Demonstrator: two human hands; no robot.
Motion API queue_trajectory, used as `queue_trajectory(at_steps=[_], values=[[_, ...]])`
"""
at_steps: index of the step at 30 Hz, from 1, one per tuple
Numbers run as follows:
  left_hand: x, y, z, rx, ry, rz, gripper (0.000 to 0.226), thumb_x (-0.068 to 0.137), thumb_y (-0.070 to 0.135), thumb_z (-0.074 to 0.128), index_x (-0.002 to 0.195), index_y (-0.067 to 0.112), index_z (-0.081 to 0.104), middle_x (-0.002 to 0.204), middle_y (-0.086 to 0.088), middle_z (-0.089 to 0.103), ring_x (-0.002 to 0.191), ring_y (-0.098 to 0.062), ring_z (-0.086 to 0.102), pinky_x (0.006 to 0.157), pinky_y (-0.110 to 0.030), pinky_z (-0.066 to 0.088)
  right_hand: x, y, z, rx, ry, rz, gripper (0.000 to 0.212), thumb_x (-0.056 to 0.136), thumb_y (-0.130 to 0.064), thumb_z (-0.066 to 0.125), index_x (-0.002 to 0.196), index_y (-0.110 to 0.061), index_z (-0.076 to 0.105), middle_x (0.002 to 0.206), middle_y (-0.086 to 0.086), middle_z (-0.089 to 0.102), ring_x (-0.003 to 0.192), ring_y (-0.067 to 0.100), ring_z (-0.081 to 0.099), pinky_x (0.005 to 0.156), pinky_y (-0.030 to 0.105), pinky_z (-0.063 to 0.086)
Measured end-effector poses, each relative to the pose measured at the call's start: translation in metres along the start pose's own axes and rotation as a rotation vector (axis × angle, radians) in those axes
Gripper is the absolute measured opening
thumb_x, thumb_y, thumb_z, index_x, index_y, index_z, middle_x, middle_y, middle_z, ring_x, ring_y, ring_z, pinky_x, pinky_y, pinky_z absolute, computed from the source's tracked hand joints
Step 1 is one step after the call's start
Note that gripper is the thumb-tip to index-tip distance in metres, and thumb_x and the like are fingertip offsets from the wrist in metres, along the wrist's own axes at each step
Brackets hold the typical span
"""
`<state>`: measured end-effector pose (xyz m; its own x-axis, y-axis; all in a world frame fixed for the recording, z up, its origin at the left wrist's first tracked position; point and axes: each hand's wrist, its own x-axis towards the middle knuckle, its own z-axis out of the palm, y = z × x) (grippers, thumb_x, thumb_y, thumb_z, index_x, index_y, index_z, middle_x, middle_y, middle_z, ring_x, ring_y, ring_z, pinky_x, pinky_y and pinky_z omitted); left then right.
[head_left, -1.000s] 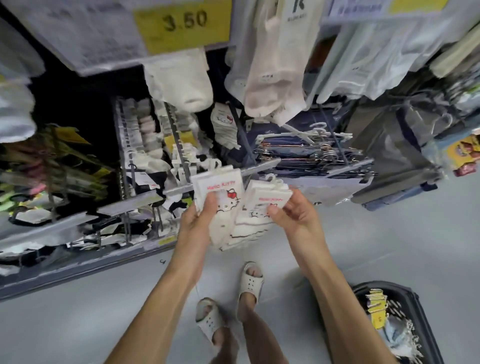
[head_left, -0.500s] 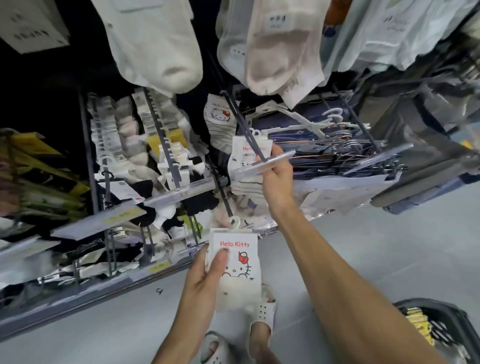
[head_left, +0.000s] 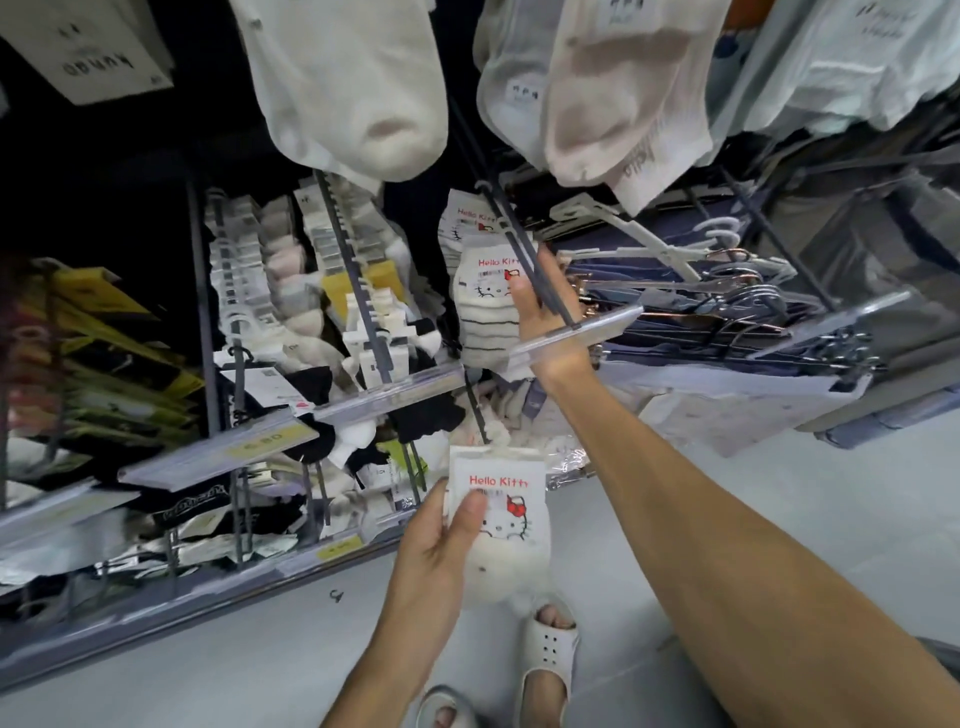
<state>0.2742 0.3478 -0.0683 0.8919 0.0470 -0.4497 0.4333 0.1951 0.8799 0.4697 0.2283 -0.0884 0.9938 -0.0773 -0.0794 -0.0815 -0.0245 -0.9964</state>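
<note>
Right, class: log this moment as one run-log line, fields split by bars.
left hand: holds white Hello Kitty sock pack, low | right hand: grips striped Hello Kitty sock pack at rack peg

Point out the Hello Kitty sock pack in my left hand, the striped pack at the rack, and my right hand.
Hello Kitty sock pack (head_left: 511, 519): head view, printed cat face.
Striped pack (head_left: 485, 325): head view, striped fabric.
Right hand (head_left: 543, 312): head view, middle of hand.

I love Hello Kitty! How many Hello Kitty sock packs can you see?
3: a white Hello Kitty sock pack in the left hand, a striped pack in the right hand, a third pack hanging behind it. More may be hidden.
</note>
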Motion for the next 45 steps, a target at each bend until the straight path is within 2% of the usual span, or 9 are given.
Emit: queue_trajectory(at_steps=[3,8,14,20,23,26,31,38,45], values=[[0.013,0.005,-0.003,0.056,0.049,0.070,0.030,0.087,0.041,0.053,0.110,0.028,0.067,0.106,0.009,0.076,0.098,-0.004,0.070,0.080,-0.018,0.054,-0.030,0.006,-0.010,-0.250,-0.176,0.079,0.038,0.107,-0.014,0.039,0.145,-0.011,0.041,0.143,0.006,0.053,0.134,0.016,0.049,0.108,0.030,0.040],[0.026,0.012,-0.009,0.143,0.049,0.171,0.025,0.091,0.036,0.051,0.109,0.024,0.064,0.101,0.017,0.075,0.092,0.005,0.066,0.077,-0.008,0.048,-0.110,0.006,-0.031,0.095,-0.187,0.181,0.029,0.097,-0.039,0.046,0.116,-0.031,0.067,0.105,-0.012,0.074,0.099,0.003,0.068,0.090,0.025,0.053],[0.032,0.015,-0.007,0.248,0.035,0.205,0.024,0.089,0.040,0.054,0.101,0.020,0.063,0.086,0.014,0.073,0.073,0.005,0.065,0.062,-0.009,0.048,-0.139,0.007,-0.025,0.239,-0.183,0.188,0.024,0.088,-0.003,0.064,0.109,-0.015,0.065,0.099,-0.003,0.077,0.088,0.007,0.070,0.072,0.018,0.053],[0.029,0.028,-0.010,0.345,0.195,0.344,0.017,0.099,0.038,0.047,0.104,0.045,0.062,0.109,0.023,0.068,0.105,0.000,0.063,0.085,-0.013,0.047,-0.107,0.013,-0.037,0.195,0.180,0.185,0.018,0.100,-0.002,0.051,0.115,-0.012,0.054,0.105,0.001,0.070,0.095,0.009,0.065,0.087,0.028,0.050],[0.026,0.031,-0.013,0.337,0.194,0.378,0.024,0.099,0.031,0.043,0.100,0.044,0.063,0.104,0.020,0.070,0.104,-0.003,0.064,0.091,-0.020,0.049,-0.078,0.005,-0.032,0.091,0.163,0.083,0.024,0.099,0.000,0.050,0.114,-0.019,0.055,0.102,-0.013,0.068,0.097,0.000,0.064,0.089,0.017,0.049],[0.020,0.024,-0.011,0.355,0.160,0.366,0.032,0.100,0.024,0.040,0.091,0.040,0.067,0.095,0.015,0.071,0.097,-0.005,0.066,0.087,-0.026,0.052,-0.052,-0.005,-0.021,0.053,0.141,0.002,0.036,0.097,0.004,0.049,0.114,-0.027,0.056,0.123,0.006,0.064,0.116,0.014,0.060,0.106,0.032,0.047],[0.007,0.003,-0.005,0.322,0.089,0.278,0.032,0.101,0.020,0.042,0.091,0.036,0.068,0.088,0.008,0.072,0.089,-0.007,0.068,0.080,-0.016,0.050,-0.029,0.003,-0.010,0.045,0.069,-0.100,0.042,0.093,0.016,0.042,0.134,0.005,0.043,0.125,0.021,0.053,0.108,0.030,0.052,0.099,0.038,0.043],[-0.005,-0.018,-0.009,0.345,0.043,0.206,0.029,0.103,0.019,0.043,0.091,0.030,0.067,0.085,0.009,0.073,0.086,-0.004,0.067,0.080,-0.031,0.049,-0.019,0.003,-0.013,0.030,0.011,-0.164,0.040,0.093,0.009,0.044,0.130,-0.005,0.048,0.114,-0.003,0.063,0.098,0.003,0.063,0.088,0.019,0.049],[-0.011,-0.024,-0.009,0.416,0.000,0.169,0.028,0.104,0.017,0.044,0.091,0.029,0.066,0.086,0.012,0.073,0.090,-0.001,0.067,0.081,-0.026,0.049,-0.047,0.024,-0.006,-0.158,0.219,0.041,0.030,0.095,0.003,0.051,0.124,-0.003,0.057,0.122,0.010,0.063,0.116,0.020,0.060,0.101,0.033,0.050]])
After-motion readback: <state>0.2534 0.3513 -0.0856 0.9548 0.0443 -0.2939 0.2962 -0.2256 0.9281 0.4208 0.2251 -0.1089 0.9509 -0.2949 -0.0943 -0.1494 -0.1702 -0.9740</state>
